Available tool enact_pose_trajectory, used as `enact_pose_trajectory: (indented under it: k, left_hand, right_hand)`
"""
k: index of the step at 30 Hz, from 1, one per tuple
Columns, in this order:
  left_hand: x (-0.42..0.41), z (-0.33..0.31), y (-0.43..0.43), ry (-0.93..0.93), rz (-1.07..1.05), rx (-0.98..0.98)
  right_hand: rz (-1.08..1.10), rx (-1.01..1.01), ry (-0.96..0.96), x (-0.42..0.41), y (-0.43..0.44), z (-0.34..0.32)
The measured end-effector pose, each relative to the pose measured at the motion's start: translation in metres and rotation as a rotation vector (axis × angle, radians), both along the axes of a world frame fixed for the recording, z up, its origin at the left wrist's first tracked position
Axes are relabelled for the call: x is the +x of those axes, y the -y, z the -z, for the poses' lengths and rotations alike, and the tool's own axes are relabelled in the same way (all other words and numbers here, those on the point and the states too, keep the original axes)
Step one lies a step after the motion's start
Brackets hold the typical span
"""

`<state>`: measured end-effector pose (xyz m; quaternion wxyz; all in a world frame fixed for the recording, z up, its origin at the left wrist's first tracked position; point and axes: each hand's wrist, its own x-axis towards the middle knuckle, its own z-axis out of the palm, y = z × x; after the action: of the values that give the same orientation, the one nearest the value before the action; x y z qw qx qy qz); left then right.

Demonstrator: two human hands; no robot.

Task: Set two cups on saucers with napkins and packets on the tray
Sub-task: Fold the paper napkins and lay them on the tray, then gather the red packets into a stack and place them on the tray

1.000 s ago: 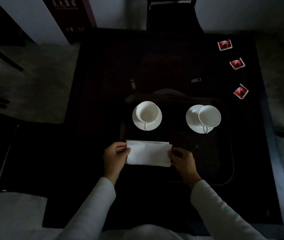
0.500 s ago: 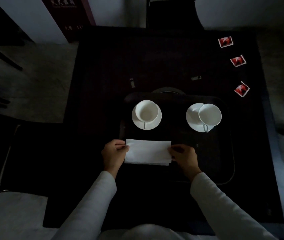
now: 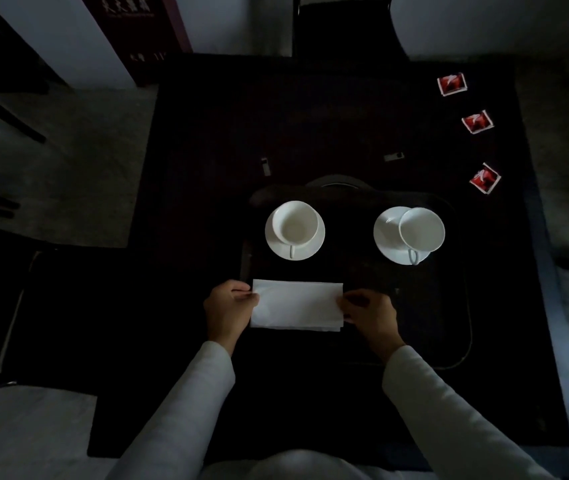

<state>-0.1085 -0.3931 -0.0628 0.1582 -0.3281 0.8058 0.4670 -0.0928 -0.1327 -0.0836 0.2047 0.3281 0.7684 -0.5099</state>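
Note:
A dark tray (image 3: 463, 327) lies on the black table. At its far side stand two white cups on white saucers: the left cup (image 3: 295, 223) centred on its saucer (image 3: 314, 251), the right cup (image 3: 421, 230) off to the right of its saucer (image 3: 385, 233). A folded white napkin (image 3: 297, 304) lies flat at the tray's near left. My left hand (image 3: 229, 308) pinches its left edge and my right hand (image 3: 371, 315) pinches its right edge. Three red packets (image 3: 452, 83) (image 3: 477, 121) (image 3: 484, 178) lie on the table at the far right, off the tray.
Two small dark objects (image 3: 265, 166) (image 3: 394, 156) lie on the table beyond the tray, and a round dark shape (image 3: 336, 181) sits behind its far rim. A chair (image 3: 342, 26) stands at the table's far side. Grey floor lies to the left.
The napkin has been squared up between both hands and now lies level rather than slightly skewed. Both hands stay at its ends. Cups, saucers and packets have not moved.

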Motion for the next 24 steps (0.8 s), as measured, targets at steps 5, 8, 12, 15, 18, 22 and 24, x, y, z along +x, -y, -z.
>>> enact_pose_trajectory:
  k: [5,8,12,15,18,22,24]
  left_hand:
    - [0.006,0.001,0.012,0.008,0.047,0.001]
    - [0.009,-0.001,0.024,0.004,0.076,0.014]
    - [0.010,-0.016,0.037,-0.045,0.164,-0.016]
    - [-0.007,-0.044,0.034,-0.146,0.238,-0.064]
    - [-0.038,-0.082,0.012,-0.288,0.303,-0.038]
    - [-0.083,-0.127,-0.046,-0.454,0.348,0.095]
    - [-0.105,-0.144,-0.081,-0.491,0.383,0.173]
  right_hand:
    - [-0.016,0.035,0.005,0.007,-0.011,0.004]
    - [0.009,0.065,-0.001,0.017,-0.017,-0.001]
    - [0.066,0.072,-0.032,0.033,-0.031,-0.017]
    - [0.094,0.121,-0.113,0.039,-0.048,-0.039]
    - [0.151,0.176,-0.189,0.035,-0.075,-0.067]
    - [0.211,0.222,-0.271,0.015,-0.125,-0.104]
    - [0.245,0.241,-0.315,0.000,-0.149,-0.119]
